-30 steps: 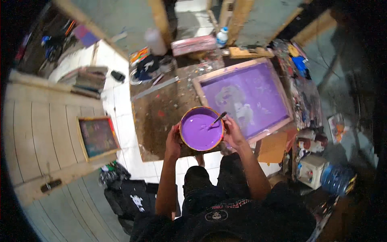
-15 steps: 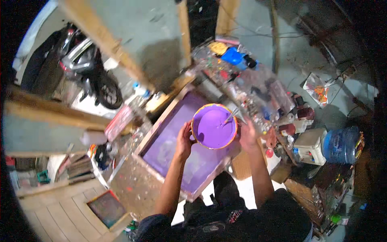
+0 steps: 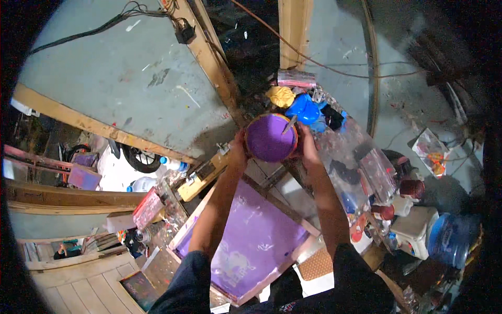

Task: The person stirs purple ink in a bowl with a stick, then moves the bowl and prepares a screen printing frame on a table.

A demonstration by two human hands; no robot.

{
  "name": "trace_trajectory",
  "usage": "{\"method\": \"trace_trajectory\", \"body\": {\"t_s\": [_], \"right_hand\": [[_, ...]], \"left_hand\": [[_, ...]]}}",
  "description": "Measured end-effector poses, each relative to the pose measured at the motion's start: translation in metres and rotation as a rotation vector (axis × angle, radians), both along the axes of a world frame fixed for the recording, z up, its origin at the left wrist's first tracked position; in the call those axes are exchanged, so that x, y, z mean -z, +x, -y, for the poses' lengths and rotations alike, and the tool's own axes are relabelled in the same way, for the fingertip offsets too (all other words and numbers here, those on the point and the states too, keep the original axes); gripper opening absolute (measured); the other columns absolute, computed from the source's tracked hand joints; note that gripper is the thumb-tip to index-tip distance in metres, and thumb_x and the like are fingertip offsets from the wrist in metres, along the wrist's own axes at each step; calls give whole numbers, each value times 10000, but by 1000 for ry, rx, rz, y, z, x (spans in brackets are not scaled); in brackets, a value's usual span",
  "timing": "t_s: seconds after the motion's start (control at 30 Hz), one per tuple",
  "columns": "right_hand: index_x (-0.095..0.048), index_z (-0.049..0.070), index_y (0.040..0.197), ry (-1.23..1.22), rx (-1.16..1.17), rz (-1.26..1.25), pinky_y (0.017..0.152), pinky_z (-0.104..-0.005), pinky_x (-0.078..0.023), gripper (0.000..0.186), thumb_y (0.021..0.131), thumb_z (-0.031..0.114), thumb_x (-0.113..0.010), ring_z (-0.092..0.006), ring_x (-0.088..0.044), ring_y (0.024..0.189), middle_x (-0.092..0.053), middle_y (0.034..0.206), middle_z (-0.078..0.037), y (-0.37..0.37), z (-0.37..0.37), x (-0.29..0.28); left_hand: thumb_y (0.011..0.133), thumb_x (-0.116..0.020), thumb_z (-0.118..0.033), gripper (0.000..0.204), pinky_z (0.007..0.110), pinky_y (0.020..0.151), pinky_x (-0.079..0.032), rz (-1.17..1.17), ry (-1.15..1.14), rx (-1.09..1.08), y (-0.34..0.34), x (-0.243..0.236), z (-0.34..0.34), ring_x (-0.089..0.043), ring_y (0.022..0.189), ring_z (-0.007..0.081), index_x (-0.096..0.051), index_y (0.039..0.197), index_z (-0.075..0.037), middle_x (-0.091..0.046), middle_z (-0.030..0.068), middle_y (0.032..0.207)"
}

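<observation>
1. Wooden beams [image 3: 209,57] and grey wall boards [image 3: 120,73] filled the top of the messy workshop, with black wires [image 3: 104,23] running across them.
2. Both arms reached out and held a round tub [image 3: 271,137] full of purple paint up in front, near the beams.
3. The left hand [image 3: 239,149] gripped the left side of the tub, fingers curled around its wall.
4. The right hand [image 3: 306,144] gripped the right side in the same way (the fingertips were hidden behind the tub).
5. A thin stick [image 3: 289,124] stood in the paint, leaning toward the right rim.
6. Below the arms lay a big flat frame [image 3: 251,246] with a purple screen, set in a pale wooden edge.
7. Just past the tub sat a blue rag [image 3: 303,109] and a yellow rag [image 3: 281,96] on a crowded bench.
8. To the right were dark red pots [image 3: 412,188] and a big blue water bottle [image 3: 452,238], well apart from the hands.
9. At the lower left was a pale plank floor [image 3: 83,285] with a small dark frame [image 3: 138,288] lying on it.
10. A black wheel [image 3: 140,159] showed at the left, near a small bottle with a blue cap [image 3: 175,165].
</observation>
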State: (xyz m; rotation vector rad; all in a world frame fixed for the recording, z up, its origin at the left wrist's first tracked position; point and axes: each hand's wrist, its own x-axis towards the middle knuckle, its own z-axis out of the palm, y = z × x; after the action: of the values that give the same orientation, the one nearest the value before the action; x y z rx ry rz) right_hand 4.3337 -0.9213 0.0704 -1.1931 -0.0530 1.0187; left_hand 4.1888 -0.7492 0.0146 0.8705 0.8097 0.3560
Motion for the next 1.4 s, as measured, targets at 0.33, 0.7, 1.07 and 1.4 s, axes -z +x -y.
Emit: {"method": "trace_trajectory", "body": {"t_s": [0.33, 0.7, 1.07, 1.4], "right_hand": [[-462, 118, 1350, -150, -59, 78, 812, -474, -511, 767, 836, 682, -383, -259, -604, 1058, -559, 1284, -102, 112, -80, 82], [-507, 78, 1291, 139, 69, 17, 909, -447, -449, 625, 915, 567, -399, -255, -558, 1110, -576, 1245, -105, 89, -55, 124], [-586, 5, 891, -166, -245, 790, 432, -289, -439, 245, 974, 226, -518, -149, -553, 463, -570, 598, -48, -178, 94, 120], [-554, 13, 858, -295, -242, 262, 425, -254, -447, 297, 1012, 231, -423, -123, -551, 475, -590, 646, -59, -296, 188, 53]], "left_hand": [[940, -382, -496, 481, 452, 910, -439, 195, -130, -6, 100, 48, -51, -572, 1060, 243, -582, 1168, -123, -621, 61, 1140], [957, -417, -471, 445, 383, 930, -384, 204, 144, -19, 79, 78, -72, -577, 978, 190, -614, 1132, -113, -645, 40, 1060], [931, -581, -171, 214, 272, 595, -453, -165, 575, -337, -118, -6, 128, -546, 636, 104, -638, 875, 27, -629, 44, 706], [986, -463, -228, 338, 274, 513, -344, -957, 822, -663, -505, 15, 193, -425, 585, 102, -515, 734, -9, -490, 33, 646]]}}
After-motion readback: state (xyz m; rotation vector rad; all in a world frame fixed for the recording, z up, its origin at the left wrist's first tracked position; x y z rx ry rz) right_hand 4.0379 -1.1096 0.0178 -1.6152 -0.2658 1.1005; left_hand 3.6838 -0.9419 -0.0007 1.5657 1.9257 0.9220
